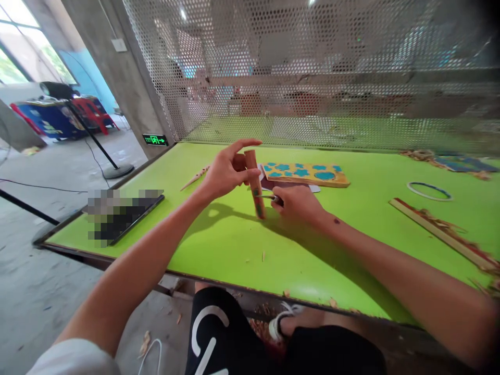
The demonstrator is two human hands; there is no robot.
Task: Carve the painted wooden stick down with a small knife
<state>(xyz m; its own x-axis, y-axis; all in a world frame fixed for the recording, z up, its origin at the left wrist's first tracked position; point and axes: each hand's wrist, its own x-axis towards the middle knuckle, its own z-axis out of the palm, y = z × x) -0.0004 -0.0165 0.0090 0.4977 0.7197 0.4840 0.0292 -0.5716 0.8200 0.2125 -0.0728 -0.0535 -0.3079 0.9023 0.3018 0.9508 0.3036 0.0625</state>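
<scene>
A short wooden stick (254, 182) with dark green marks near its lower end stands almost upright, tilted slightly, its foot at the green tabletop. My left hand (230, 169) grips its upper part between thumb and fingers, the index finger reaching over the top. In my right hand (299, 205) is a small carving knife (276, 199), the fist closed round its handle. The thin blade points left and meets the stick at the marked part. Behind the hands lies a yellow board (308, 175) with blue cloud-like shapes, resting on a dark sheet.
A perforated metal screen (273, 78) rises behind the green table (219, 245). On the left lie a pointed carved stick (195, 178) and a partly blurred-out black device (128, 221). To the right are a ring (429, 191) and a wooden strip (441, 232) with shavings.
</scene>
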